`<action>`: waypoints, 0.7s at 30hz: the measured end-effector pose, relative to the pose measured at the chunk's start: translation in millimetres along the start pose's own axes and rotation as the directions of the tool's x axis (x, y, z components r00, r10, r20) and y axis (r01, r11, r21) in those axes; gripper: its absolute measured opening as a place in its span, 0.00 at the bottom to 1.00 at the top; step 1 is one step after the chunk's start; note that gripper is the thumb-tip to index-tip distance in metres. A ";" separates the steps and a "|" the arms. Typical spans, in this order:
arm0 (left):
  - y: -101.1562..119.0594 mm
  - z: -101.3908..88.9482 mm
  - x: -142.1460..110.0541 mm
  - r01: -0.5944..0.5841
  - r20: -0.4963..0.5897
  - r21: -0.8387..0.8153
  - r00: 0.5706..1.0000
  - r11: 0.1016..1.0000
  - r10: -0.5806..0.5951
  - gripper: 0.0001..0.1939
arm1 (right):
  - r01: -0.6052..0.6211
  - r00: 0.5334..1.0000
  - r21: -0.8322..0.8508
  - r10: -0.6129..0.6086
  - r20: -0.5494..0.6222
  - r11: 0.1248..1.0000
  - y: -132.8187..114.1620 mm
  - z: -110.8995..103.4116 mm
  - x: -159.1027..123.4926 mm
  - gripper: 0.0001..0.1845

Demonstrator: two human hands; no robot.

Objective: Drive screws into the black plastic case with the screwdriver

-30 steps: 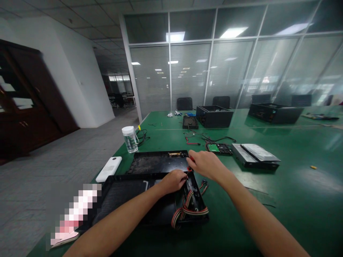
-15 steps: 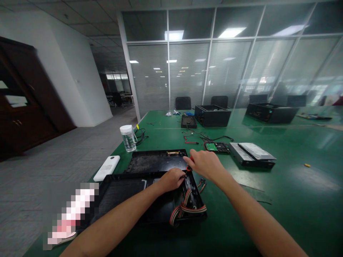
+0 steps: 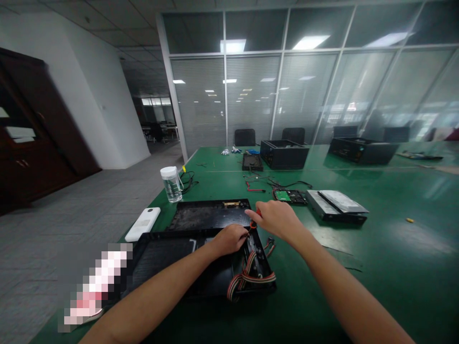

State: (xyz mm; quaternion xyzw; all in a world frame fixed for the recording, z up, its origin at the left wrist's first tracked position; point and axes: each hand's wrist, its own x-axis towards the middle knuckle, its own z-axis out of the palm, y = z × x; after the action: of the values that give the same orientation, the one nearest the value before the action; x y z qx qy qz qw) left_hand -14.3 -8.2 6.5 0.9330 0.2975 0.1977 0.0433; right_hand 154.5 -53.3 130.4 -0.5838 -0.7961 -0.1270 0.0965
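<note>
Right hand (image 3: pixel 278 215), closed round a red-and-black screwdriver-like tool (image 3: pixel 253 224) above a shallow black rectangular casing (image 3: pixel 161 253) on the green desk (image 3: pixel 304 291); left hand (image 3: pixel 231 238), hold unclear, at the tool's lower end, presumably for steadying.

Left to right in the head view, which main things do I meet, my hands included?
White oblong device, clear bottle with white lid, left hand, right hand holding a red-handled screwdriver, silver-and-black drive unit, small yellow piece.

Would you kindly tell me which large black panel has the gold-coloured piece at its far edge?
It is the farther panel, with the gold-coloured piece near its right corner; the nearer panel instead has striped wires at its right end.
</note>
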 end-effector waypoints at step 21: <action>-25.8 -65.4 -6.9 0.515 0.732 -0.311 0.666 0.799 -0.144 0.05 | 0.170 0.807 0.957 0.590 0.001 -0.234 131.1 126.7 -33.5 0.17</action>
State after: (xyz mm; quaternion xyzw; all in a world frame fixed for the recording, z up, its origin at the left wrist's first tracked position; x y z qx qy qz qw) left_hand -59.1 6.7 59.0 0.8223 0.3698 -0.0975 0.4214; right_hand 288.9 -6.3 11.7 -0.3731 -0.4159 0.4083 0.7219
